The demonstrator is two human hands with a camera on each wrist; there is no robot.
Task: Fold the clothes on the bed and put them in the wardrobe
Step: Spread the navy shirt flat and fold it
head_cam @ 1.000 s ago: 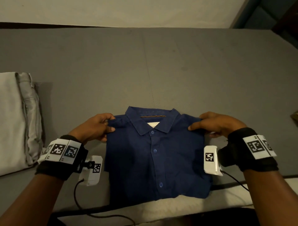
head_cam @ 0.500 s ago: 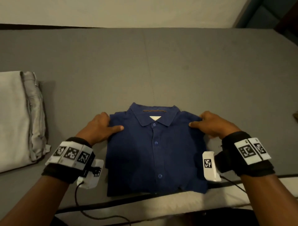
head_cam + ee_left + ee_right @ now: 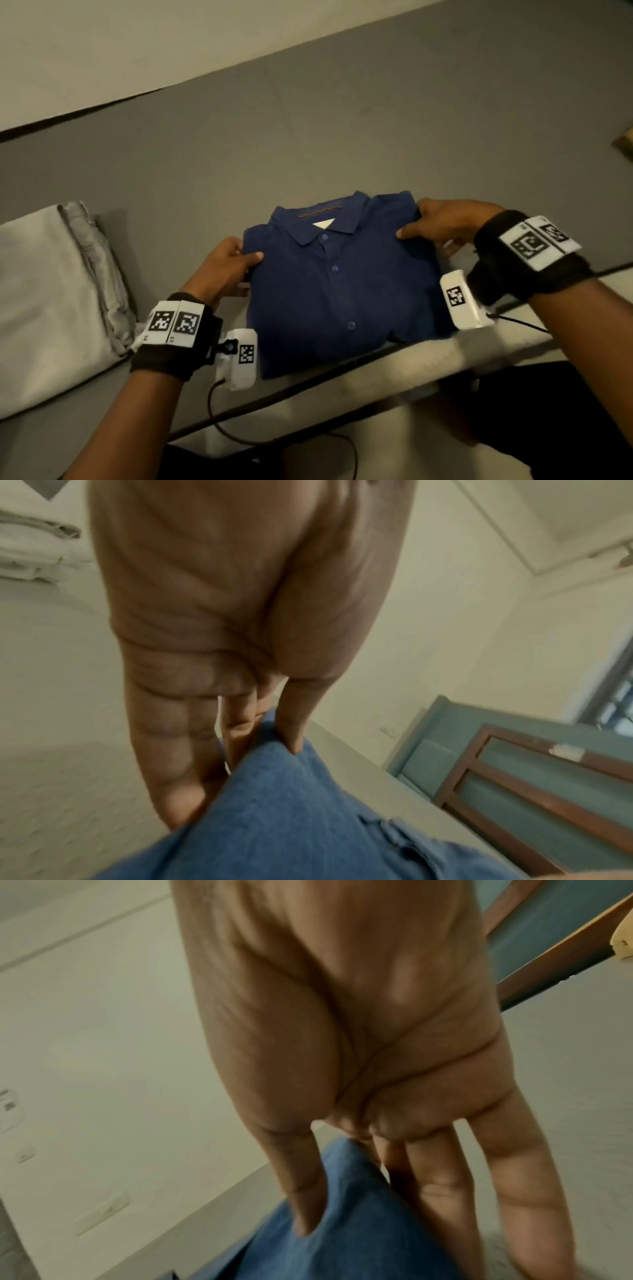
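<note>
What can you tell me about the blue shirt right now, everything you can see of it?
The blue shirt is dark navy woven cloth, folded into a neat rectangle, front up, collar away from the person, buttoned placket down the middle, a pale label inside the neck. It lies flat near the front edge of the grey bed. The left hand pinches its left shoulder and the right hand its right shoulder, thumbs on top, fingers underneath.

Folded shirt (image 3: 342, 284) and folded trousers (image 3: 58, 294) on the bed (image 3: 239, 144).

The navy button-up shirt lies face up at the centre of the head view, collar toward the top, placket buttoned, near the bed's lower edge. Its two upper corners are pinched from the sides. The light grey trousers sit as a flat stack at the left edge, apart from the shirt.
</note>
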